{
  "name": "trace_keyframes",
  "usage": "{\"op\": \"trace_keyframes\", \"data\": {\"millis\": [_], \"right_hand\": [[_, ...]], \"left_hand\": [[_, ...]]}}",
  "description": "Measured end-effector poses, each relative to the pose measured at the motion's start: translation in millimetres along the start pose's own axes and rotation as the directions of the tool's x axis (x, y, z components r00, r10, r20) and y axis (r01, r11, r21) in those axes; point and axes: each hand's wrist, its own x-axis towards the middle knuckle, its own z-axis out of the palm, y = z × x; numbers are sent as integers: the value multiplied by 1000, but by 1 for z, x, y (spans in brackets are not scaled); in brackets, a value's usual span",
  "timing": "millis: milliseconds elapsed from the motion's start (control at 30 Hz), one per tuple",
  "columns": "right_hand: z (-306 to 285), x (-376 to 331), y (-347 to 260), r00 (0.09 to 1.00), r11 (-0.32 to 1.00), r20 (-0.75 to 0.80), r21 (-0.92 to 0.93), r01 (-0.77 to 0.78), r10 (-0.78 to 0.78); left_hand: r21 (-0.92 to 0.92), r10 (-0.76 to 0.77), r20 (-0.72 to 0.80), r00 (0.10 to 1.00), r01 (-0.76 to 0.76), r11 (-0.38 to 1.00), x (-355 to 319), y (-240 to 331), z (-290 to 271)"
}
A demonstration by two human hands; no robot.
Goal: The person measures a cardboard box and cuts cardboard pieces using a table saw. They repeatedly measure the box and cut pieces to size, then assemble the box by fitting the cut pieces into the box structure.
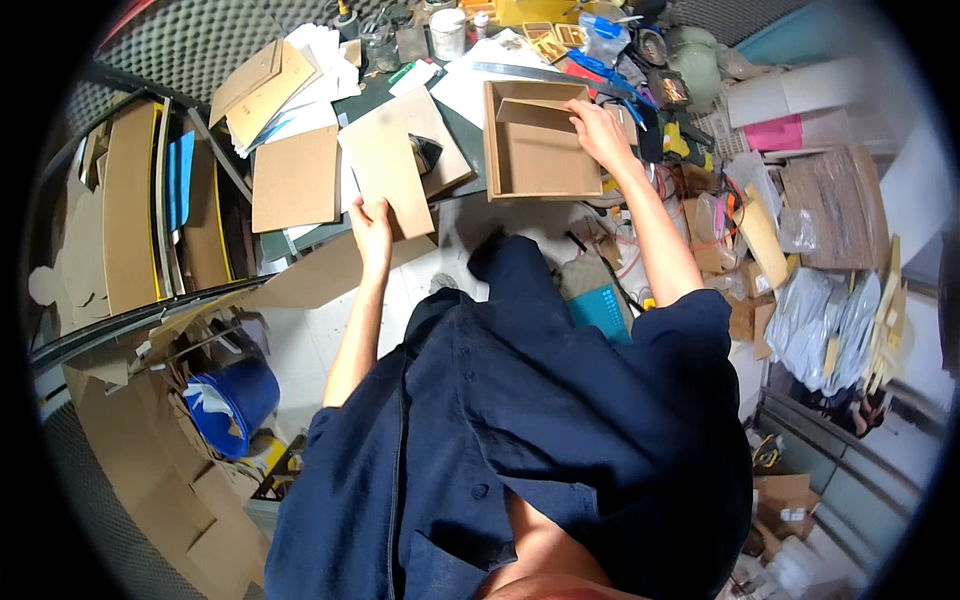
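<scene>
Your right hand (pixel 600 130) rests at the right wall of one open brown cardboard box (pixel 535 140), fingers curled over a loose cardboard panel (pixel 530 112) that leans inside it; the box sits on the table (pixel 470 130) at about one o'clock from your chest. Your left hand (pixel 372 228) lies flat at eleven o'clock, fingers spread and pressing the near edge of a notched cardboard sheet (pixel 400 160) without gripping it. A small dark object (pixel 428 152) (too small to tell what it is) sits in that sheet's notch.

Counting flat brown boards on the table: the notched one, one square board (pixel 295 180) just to its left, and two overlapping ones (pixel 262 85) farther back at ten o'clock, so four in all, plus a spread of white paper sheets (pixel 320 60) beneath them. One white jar (pixel 448 32) stands at twelve o'clock.

The table has a dark green top, heavily cluttered along its far edge and right side with tools and packets. On the floor at eight o'clock stands one blue bucket (pixel 235 400) among cardboard offcuts (pixel 170 480); tall cardboard sheets (pixel 130 200) lean at nine o'clock.
</scene>
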Motion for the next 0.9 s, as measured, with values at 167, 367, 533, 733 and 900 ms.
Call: {"op": "trace_keyframes", "data": {"millis": [167,367,533,733,900], "right_hand": [[9,47,28,990,982,93,-143,122,-109],[15,74,52,974,990,187,93,110,-126],[23,70,75,965,981,210,142,131,-159],[59,78,97,984,982,157,177,60,-89],[79,76,107,999,953,-13,300,50,-48]], "left_hand": [[100,-175,-51,983,179,979,65,3,45],[190,-233,-192,953,269,944,102,-52,66],[347,-223,-204,953,284,894,110,-12,79],[356,376,320,869,-479,803,100,132,179],[353,353,769,533,-814,461,88,174,294]]}}
